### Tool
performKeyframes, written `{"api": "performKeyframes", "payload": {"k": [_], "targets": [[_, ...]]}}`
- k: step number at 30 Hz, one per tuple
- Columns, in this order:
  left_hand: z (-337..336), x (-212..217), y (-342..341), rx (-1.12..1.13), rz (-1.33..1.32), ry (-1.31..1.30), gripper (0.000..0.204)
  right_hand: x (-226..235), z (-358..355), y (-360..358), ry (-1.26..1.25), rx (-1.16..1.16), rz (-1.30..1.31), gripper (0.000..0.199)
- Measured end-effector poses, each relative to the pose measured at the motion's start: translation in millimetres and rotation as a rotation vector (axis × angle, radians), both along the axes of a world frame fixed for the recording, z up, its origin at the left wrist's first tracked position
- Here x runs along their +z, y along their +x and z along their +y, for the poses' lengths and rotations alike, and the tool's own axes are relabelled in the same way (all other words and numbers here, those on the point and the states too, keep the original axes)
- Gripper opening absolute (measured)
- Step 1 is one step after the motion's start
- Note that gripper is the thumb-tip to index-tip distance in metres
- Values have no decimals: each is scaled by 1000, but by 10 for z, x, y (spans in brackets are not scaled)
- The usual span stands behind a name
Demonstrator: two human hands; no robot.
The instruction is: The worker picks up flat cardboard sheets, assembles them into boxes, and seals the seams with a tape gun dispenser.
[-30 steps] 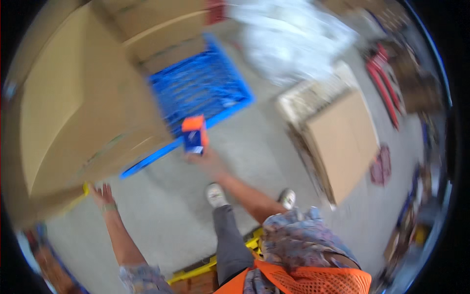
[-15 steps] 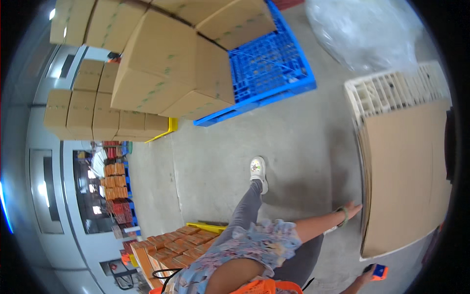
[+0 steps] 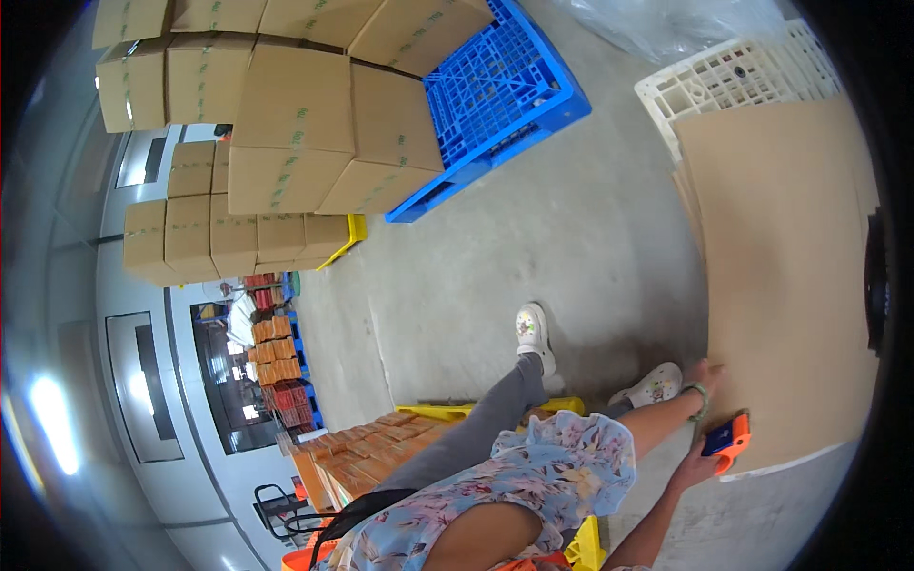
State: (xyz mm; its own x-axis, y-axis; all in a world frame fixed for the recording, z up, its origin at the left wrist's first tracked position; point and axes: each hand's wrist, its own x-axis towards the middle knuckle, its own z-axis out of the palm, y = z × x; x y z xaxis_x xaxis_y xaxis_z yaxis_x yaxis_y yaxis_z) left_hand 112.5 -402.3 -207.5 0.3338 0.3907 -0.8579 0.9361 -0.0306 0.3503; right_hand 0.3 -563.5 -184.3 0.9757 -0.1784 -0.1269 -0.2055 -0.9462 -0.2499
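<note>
Brown cartons (image 3: 290, 105) stand piled well to the left of the cardboard stack (image 3: 790, 257), on a blue pallet (image 3: 567, 93) whose bare end faces it; the cardboard stack itself lies flat; a white pallet (image 3: 659, 95) shows past its far end, with clear plastic sheeting (image 3: 657, 24) just beyond; 2 white clogs (image 3: 533, 328) are on the floor left of the cardboard stack, the right clog nearer to it; the left hand (image 3: 703, 374) is at the cardboard stack's left edge, toward its near end, though I cannot tell whether the fingers grip; the right hand (image 3: 698, 464) is closed around an orange-and-blue handheld device (image 3: 727, 441), held at the cardboard stack's near left corner; a green bracelet (image 3: 703, 404) rings the left wrist, just beside the cardboard stack.
</note>
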Motion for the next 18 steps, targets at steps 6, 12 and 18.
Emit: {"api": "performKeyframes", "payload": {"k": [6, 12, 18], "targets": [[1178, 848, -448, 73, -212, -80, 46, 1052, 255, -96, 910, -716, 71, 44], [1907, 1307, -1405, 59, -166, 194, 50, 691, -78, -144, 1255, -833, 214, 47], [2134, 2207, -1288, 78, -332, -10, 55, 1346, 918, 293, 1186, -567, 193, 51]]}}
